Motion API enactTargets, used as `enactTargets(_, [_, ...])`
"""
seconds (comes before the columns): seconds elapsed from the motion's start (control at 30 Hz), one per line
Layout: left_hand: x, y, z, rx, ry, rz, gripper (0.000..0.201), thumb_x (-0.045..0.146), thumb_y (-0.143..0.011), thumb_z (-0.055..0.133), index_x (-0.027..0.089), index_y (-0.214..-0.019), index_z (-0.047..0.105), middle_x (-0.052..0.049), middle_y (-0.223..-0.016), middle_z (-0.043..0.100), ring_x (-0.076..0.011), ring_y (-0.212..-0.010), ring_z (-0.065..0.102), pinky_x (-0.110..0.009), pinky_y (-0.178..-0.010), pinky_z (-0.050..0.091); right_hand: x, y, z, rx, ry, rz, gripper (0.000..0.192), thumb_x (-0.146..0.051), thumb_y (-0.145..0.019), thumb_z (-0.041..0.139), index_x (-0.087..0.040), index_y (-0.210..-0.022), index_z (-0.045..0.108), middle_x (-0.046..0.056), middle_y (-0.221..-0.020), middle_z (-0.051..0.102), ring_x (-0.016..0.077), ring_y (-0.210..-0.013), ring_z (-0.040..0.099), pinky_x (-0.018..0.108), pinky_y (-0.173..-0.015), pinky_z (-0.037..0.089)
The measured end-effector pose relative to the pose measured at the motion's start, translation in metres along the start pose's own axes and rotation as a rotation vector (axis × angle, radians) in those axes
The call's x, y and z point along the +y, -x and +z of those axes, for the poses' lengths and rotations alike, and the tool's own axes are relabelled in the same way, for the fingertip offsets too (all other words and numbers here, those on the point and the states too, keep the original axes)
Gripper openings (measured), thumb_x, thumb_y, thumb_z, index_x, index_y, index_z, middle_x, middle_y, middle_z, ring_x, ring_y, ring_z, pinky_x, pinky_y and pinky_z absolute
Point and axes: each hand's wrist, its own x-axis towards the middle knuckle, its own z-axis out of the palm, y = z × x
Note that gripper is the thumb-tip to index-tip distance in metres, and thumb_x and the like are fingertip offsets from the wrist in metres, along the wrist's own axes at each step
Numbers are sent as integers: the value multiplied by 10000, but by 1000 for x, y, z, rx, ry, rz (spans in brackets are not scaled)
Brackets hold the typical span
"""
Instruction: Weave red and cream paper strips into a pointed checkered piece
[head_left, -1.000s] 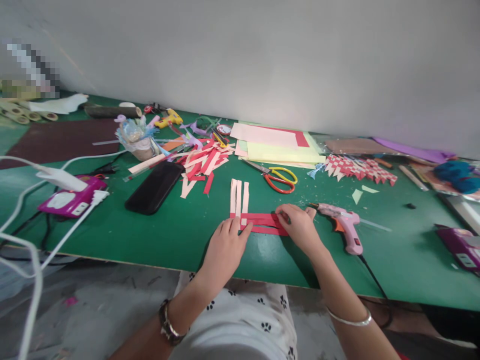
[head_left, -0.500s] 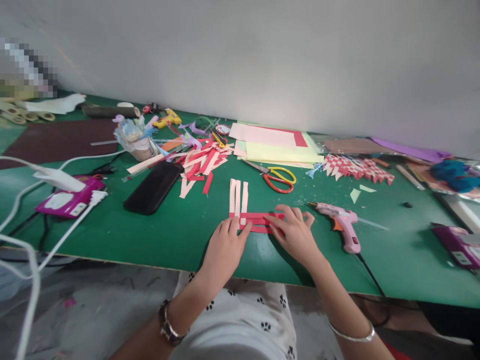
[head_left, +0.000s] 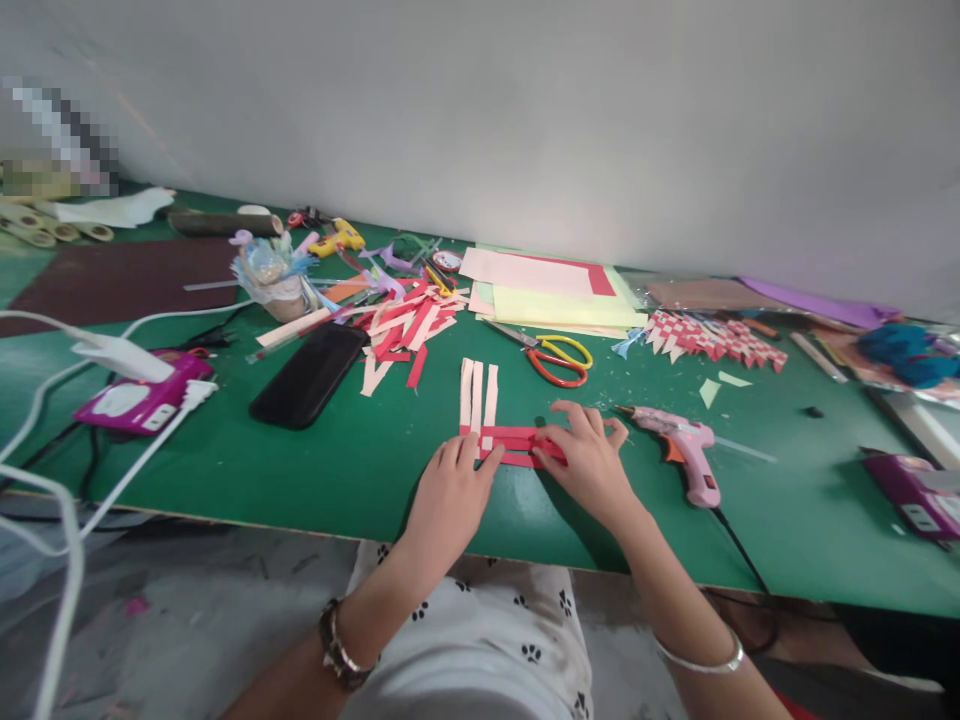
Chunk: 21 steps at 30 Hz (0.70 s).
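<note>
Both flat, open: left hand [head_left: 450, 490] and right hand [head_left: 589, 455] press woven strips [head_left: 506, 440] near table edge [head_left: 300, 520].

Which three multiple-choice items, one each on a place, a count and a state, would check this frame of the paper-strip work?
1. Where does the pink glue gun lie?
A. beside the right hand, toward the person's right
B. on the black phone
C. on the stack of paper sheets

2. How many pale pink strips stick up out of the red strips?
A. one
B. three
C. six

3. How is the left hand?
A. raised clear of the green table
B. gripping the scissors
C. resting flat, fingertips on the weave

Answers: 1 A, the gun lies on the table just past the right hand; 2 B, three side by side; 3 C, palm down at the strips.
</note>
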Motion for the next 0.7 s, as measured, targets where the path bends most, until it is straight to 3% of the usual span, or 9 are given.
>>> enactTargets(0.53, [1, 0, -3, -9, 1, -10, 359, 148, -849, 494, 208, -1201, 516, -140, -1120, 510, -255, -975, 509, -376, -784, 473, 8, 11, -5, 60, -263, 36, 162, -345, -825, 532, -242, -770, 644, 39, -1150, 507, 204, -924, 463, 378, -781, 236])
enactTargets(0.7, [0, 1, -1, -2, 14, -14, 365, 147, -847, 496, 213, -1206, 512, -140, -1142, 504, -257, -1002, 505, -388, -816, 467, 8, 16, 1, 92, -324, 174, 180, -332, -820, 528, -213, -718, 617, 33, -1084, 543, 187, -894, 490, 359, -766, 226])
